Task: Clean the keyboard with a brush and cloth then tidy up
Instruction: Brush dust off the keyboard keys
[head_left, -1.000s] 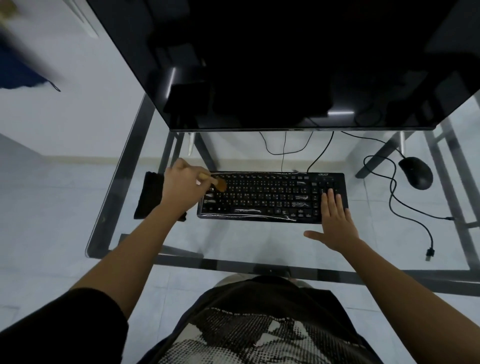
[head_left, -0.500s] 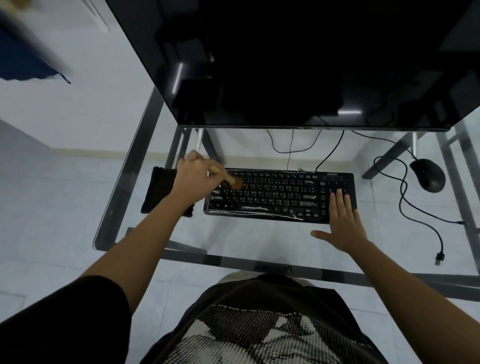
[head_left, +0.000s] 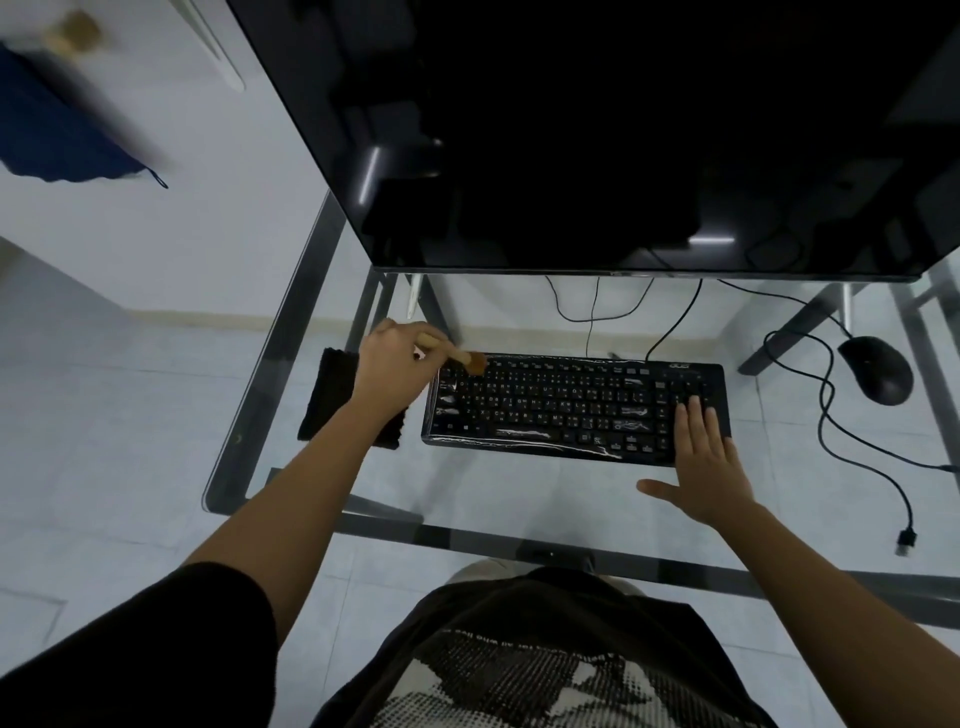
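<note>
Rightward, brush (head_left: 457, 357) bristles over keyboard (head_left: 571, 408)

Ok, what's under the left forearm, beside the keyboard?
A black cloth lies flat on the glass desk, left of the keyboard. The left hand, holding the brush, covers its right part.
</note>
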